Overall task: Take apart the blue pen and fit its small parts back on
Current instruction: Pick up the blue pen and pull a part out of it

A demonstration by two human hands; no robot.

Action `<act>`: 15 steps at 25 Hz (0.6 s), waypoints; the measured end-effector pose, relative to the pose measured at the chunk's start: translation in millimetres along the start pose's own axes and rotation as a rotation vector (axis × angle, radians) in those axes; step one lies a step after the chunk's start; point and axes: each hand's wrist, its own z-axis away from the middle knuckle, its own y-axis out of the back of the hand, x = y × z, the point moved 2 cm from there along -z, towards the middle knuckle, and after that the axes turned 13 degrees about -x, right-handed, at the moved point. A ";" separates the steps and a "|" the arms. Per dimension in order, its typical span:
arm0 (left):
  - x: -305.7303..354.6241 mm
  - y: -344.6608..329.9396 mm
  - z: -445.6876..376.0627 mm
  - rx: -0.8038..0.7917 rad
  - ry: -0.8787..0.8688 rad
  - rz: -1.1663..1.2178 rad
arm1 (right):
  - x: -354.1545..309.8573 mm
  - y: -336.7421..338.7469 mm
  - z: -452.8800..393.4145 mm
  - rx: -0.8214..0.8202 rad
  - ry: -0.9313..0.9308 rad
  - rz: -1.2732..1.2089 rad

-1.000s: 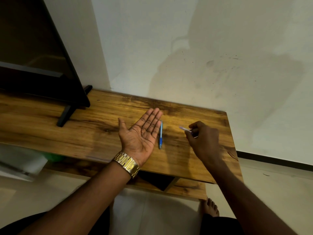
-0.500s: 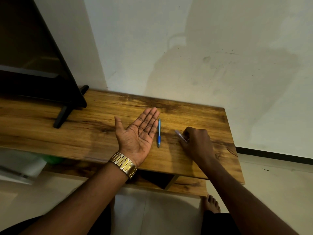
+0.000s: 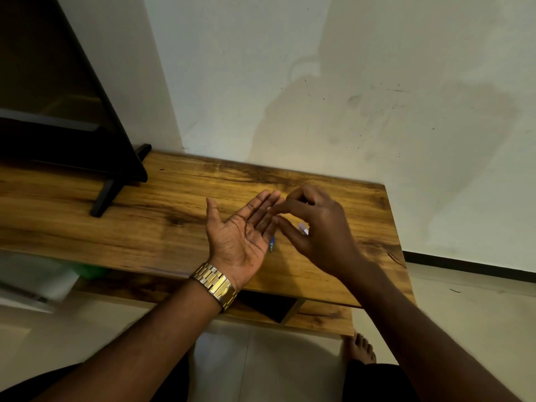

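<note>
two hands (image 3: 240, 239), one pen (image 3: 271, 244) (mostly hidden)

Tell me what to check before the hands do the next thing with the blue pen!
1. Left hand open, palm up, ready to catch parts: ok.
2. Right hand keeps hold of the small pale part: ok, it sits tucked by the thumb.
3. Blue pen lies safely on the wooden table: ok, though only its end peeks out between the hands.
4. Anything resting on the left palm: cannot tell; the right fingertips touch it and the picture is blurry.
5. Pen far from the table edge: ok.
</note>
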 end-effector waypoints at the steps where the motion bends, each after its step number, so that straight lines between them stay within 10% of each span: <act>1: -1.8 0.1 0.0 -0.007 0.011 -0.010 | -4.3 -2.2 0.3 -0.063 0.031 0.040; 12: -17.4 -0.1 1.4 -0.050 0.110 -0.045 | -3.0 -4.9 2.0 -0.300 0.160 0.206; 15: -11.1 -1.7 -1.4 -0.009 0.129 -0.163 | 4.9 -3.9 -0.4 -0.092 -0.088 -0.123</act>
